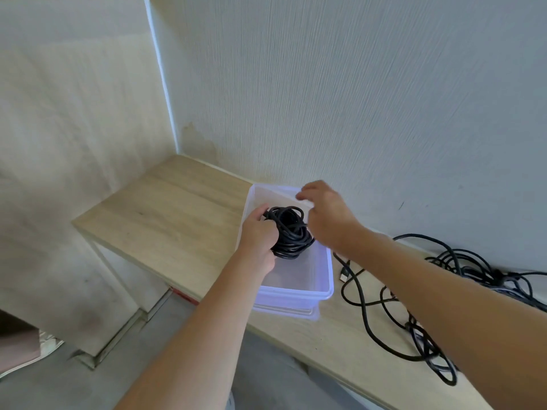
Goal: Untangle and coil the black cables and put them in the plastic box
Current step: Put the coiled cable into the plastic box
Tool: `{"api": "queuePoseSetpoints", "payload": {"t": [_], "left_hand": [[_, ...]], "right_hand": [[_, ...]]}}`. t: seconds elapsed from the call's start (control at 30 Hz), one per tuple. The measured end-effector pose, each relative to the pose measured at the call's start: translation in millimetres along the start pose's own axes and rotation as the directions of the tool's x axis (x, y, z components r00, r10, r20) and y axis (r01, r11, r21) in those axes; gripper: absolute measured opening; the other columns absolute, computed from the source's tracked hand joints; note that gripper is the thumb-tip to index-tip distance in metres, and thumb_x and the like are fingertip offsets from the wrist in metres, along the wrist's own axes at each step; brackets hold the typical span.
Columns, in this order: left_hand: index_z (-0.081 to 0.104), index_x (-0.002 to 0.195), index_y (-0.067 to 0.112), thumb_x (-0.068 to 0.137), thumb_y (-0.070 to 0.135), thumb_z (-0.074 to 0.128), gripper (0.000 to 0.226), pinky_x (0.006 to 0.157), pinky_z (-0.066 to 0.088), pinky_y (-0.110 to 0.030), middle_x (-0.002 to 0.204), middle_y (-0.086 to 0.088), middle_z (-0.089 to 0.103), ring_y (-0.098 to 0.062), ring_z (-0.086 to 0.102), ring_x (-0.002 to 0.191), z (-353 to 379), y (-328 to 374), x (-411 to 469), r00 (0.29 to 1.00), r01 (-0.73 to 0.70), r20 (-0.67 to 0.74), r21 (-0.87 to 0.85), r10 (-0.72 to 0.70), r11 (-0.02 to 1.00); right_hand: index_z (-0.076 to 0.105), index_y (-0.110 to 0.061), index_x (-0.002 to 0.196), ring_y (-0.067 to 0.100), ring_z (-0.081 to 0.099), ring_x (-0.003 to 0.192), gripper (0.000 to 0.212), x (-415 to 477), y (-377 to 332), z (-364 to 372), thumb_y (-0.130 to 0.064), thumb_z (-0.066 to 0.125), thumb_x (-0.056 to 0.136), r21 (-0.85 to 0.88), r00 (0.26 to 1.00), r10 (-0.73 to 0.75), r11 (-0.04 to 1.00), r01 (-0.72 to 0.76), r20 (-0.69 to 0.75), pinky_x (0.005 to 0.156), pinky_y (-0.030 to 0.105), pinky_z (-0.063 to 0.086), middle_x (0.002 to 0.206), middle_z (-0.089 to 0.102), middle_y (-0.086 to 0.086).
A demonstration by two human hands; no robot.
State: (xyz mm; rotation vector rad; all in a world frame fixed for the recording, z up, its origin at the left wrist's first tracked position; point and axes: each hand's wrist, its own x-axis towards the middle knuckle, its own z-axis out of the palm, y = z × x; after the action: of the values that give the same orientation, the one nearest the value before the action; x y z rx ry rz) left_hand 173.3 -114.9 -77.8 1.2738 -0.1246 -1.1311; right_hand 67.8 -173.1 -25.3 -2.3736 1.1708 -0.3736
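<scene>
The left grip [259, 235] was curled round one side of the coil [291, 235], holding it in the open box [325, 287] at the back edge of the worktop [177, 220]. The right grip [328, 214] hovered just beside the coil, fingers loosely bent, pinching nothing. The coil was judged light, limp and springy: clamp across all turns. The tangle [414, 321] lay toward the right end.

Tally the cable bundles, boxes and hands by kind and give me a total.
coiled cable bundle: 1
loose cable tangle: 1
plastic box: 1
hands: 2, left hand and right hand
Total: 5
</scene>
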Motion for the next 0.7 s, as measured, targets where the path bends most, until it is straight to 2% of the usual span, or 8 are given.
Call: {"api": "queuePoseSetpoints", "payload": {"t": [0.1,0.2,0.27,0.33,0.4,0.47,0.6,0.7], "left_hand": [[0.064,0.116,0.026,0.095,-0.01,0.037,0.05,0.098,0.052,-0.054,0.118,-0.009,0.066,-0.033,0.065,0.108,2,0,-7,1.0,-0.011,-0.015,0.045,0.012,0.999],[0.067,0.116,0.02,0.093,0.004,0.043,0.037,0.098,0.052,-0.05,0.117,-0.009,0.069,-0.03,0.066,0.107,2,3,-4,1.0,-0.009,-0.014,0.075,0.01,0.997],[0.067,0.108,0.015,0.09,0.017,0.044,0.029,0.092,0.053,-0.039,0.108,-0.006,0.069,-0.025,0.065,0.097,3,3,-5,1.0,0.006,0.015,0.123,-0.008,0.992],[0.059,0.104,0.022,0.093,0.013,0.043,0.022,0.077,0.046,-0.028,0.102,-0.003,0.06,-0.023,0.058,0.092,6,3,-9,0.998,-0.057,0.049,0.214,0.048,0.975],[0.047,0.133,0.027,0.097,0.003,0.041,0.043,0.08,0.043,-0.027,0.117,0.001,0.052,-0.021,0.055,0.108,4,-2,-8,0.991,-0.128,0.071,0.263,0.113,0.956],[0.038,0.144,0.023,0.097,-0.004,0.038,0.054,0.08,0.042,-0.025,0.12,0.001,0.049,-0.02,0.052,0.112,4,-3,-8,0.988,-0.146,0.091,0.261,0.126,0.954],[0.05,0.13,0.02,0.091,-0.011,0.04,0.051,0.081,0.048,-0.029,0.125,-0.012,0.058,-0.026,0.059,0.11,1,2,-5,0.989,-0.145,0.004,0.205,0.147,0.968],[0.05,0.127,0.015,0.09,-0.015,0.039,0.05,0.077,0.051,-0.033,0.119,-0.016,0.059,-0.029,0.059,0.103,2,2,-3,0.992,-0.112,-0.046,0.123,0.118,0.986]], "right_hand": [[0.061,-0.016,0.129,0.027,0.053,0.115,0.043,7,15,-19,-0.001,0.043,0.092,-0.057,0.992,0.087,0.994,-0.093,-0.096,0.096,0.044,0.048,0.132,0.056,0.004],[0.059,-0.033,0.129,0.022,0.045,0.118,0.033,-1,18,-17,-0.031,0.05,0.097,-0.33,0.988,-0.004,0.942,0.056,0.157,0.102,0.043,0.033,0.12,0.06,-0.004],[0.065,-0.034,0.109,0.023,0.043,0.112,0.024,-7,18,-6,-0.041,0.044,0.098,-0.503,0.962,-0.102,0.836,0.22,0.252,0.094,0.041,0.028,0.106,0.06,-0.005],[0.062,-0.028,0.09,0.022,0.046,0.102,0.026,-8,20,5,-0.035,0.039,0.101,-0.585,0.955,-0.197,0.757,0.291,0.22,0.087,0.038,0.027,0.093,0.058,-0.006],[0.062,-0.029,0.089,0.019,0.048,0.096,0.025,-7,22,14,-0.025,0.041,0.101,-0.625,0.947,-0.278,0.714,0.316,0.161,0.082,0.036,0.027,0.092,0.059,-0.009],[0.064,-0.03,0.092,0.017,0.05,0.094,0.023,-5,24,19,-0.019,0.044,0.098,-0.612,0.941,-0.305,0.72,0.328,0.147,0.083,0.035,0.028,0.095,0.059,-0.01],[0.064,-0.025,0.087,0.019,0.055,0.089,0.02,-6,27,23,-0.011,0.051,0.092,-0.583,0.922,-0.361,0.722,0.372,0.141,0.087,0.036,0.033,0.097,0.056,-0.006],[0.07,-0.02,0.084,0.023,0.057,0.087,0.022,-8,27,31,-0.023,0.049,0.09,-0.625,0.905,-0.418,0.686,0.374,0.083,0.082,0.04,0.041,0.099,0.058,0.001]]}}
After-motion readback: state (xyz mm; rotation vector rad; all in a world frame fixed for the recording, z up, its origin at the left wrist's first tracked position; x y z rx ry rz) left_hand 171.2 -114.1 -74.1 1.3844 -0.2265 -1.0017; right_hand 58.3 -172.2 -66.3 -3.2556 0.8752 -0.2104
